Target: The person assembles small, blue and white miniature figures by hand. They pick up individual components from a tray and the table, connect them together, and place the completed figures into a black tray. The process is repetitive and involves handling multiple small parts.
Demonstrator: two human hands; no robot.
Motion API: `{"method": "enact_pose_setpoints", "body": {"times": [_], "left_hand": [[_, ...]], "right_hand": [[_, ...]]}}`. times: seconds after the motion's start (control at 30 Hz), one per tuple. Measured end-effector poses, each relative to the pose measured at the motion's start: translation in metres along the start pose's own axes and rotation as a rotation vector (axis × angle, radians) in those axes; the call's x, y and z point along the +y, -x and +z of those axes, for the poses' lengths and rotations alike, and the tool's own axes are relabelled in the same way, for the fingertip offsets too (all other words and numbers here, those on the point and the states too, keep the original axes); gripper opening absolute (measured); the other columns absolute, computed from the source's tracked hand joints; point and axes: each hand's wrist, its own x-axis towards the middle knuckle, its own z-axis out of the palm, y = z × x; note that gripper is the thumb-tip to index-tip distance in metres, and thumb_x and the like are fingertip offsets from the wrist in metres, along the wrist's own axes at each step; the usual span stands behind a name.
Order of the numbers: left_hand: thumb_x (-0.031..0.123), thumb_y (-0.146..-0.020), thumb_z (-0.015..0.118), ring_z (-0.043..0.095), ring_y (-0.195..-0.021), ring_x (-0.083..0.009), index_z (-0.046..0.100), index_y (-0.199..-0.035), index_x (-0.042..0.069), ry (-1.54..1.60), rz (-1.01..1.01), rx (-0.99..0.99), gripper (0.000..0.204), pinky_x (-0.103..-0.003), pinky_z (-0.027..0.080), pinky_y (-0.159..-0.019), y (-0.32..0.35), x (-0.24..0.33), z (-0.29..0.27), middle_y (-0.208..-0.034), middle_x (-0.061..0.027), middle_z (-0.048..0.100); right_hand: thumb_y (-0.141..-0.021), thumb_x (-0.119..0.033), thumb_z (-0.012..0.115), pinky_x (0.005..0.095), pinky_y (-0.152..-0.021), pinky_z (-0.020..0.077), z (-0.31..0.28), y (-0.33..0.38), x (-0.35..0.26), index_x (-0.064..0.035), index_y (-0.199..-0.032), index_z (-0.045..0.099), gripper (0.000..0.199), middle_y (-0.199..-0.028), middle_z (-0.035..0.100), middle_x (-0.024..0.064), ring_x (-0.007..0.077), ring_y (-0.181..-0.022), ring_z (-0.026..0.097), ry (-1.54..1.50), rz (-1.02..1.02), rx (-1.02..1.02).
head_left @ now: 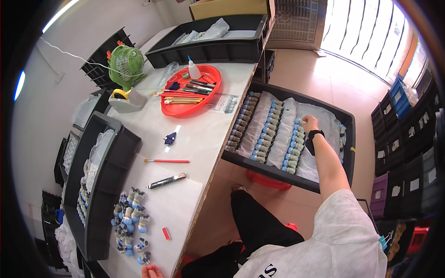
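My right hand (310,124) reaches into a black crate (350,160), its fingers closed at the far end of a row of small blue-capped figurines (293,147). The figurine at its fingertips is mostly hidden. Several rows lie there, separated by strips of white sheeting (283,132). At the lower edge of the view, my left hand (152,272) shows only in part, fingers curled together beside a blue-headed figurine (144,258) on the table. What those fingers hold, if anything, cannot be made out. A loose cluster of similar figurines (130,215) lies just beyond.
On the white table (153,125) are a paint marker (167,180), a red brush (169,161), a red-and-white eraser-like block (166,233) and a red tray (185,110) of pens. A green fan (126,65), tape dispenser (125,100) and black crates (104,185) line the far side.
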Motion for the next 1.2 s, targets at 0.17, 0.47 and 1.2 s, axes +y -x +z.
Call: {"method": "enact_pose_setpoints", "body": {"times": [0.17,0.47,1.2], "left_hand": [[0.001,-0.085,0.048,0.054,-0.088,-0.0231,0.049,-0.103,-0.005,-0.013,0.008,0.023,0.02,-0.033,0.045,-0.083,0.002,0.0,0.003,-0.094,-0.0149,0.056],[-0.001,-0.083,0.05,0.055,-0.087,-0.0174,0.052,-0.103,-0.001,0.082,-0.023,-0.011,0.02,-0.03,0.045,-0.082,-0.004,-0.004,0.004,-0.092,-0.0101,0.057],[-0.002,-0.083,0.048,0.055,-0.089,-0.0177,0.031,-0.119,0.003,0.284,-0.079,0.016,0.04,-0.025,0.047,-0.073,-0.004,-0.001,-0.003,-0.122,-0.0128,0.038]], "right_hand": [[-0.072,-0.007,0.051,0.0328,-0.084,0.0427,0.009,-0.006,0.012,-0.0062,-0.094,0.061,0.024,-0.099,0.059,0.0161,0.0296,-0.097,0.054,-0.123,-0.045,-0.119],[-0.076,-0.009,0.056,0.0311,-0.074,0.0472,0.007,-0.02,-0.03,-0.0017,-0.104,0.054,0.029,-0.09,0.062,0.011,0.0217,-0.082,0.06,-0.174,-0.514,0.071],[-0.07,-0.005,0.058,0.0371,-0.065,0.0474,0.0,0.484,-0.409,-0.0031,-0.1,0.05,0.032,-0.09,0.055,0.0141,0.0326,-0.08,0.057,-0.265,-1.715,-0.775]]}}
